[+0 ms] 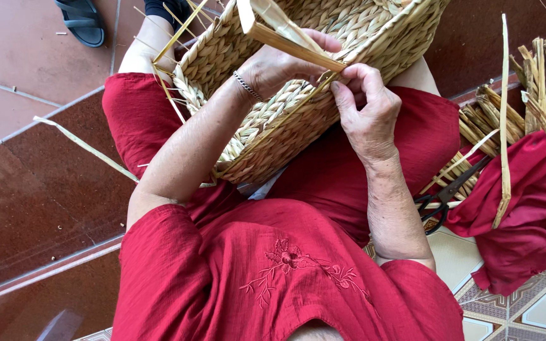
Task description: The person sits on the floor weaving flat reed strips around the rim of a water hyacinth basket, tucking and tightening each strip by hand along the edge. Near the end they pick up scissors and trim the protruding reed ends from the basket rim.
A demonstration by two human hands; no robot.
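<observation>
A woven straw basket (298,95) rests on the person's lap, tipped on its side. The left hand (279,63) lies curled over its wall, pressing down a flat dried strand (292,38) — the right hand (364,107), just beside it, pinches the strand's end between thumb and fingertips. Black scissors (443,196) and a bundle of dried reeds (532,88) lie to the right, well apart.

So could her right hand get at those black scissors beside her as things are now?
Probably yes. The right hand is pinching a straw strand against the woven basket, so it would have to let go first. The scissors lie uncovered on the floor beside her right forearm.
</observation>
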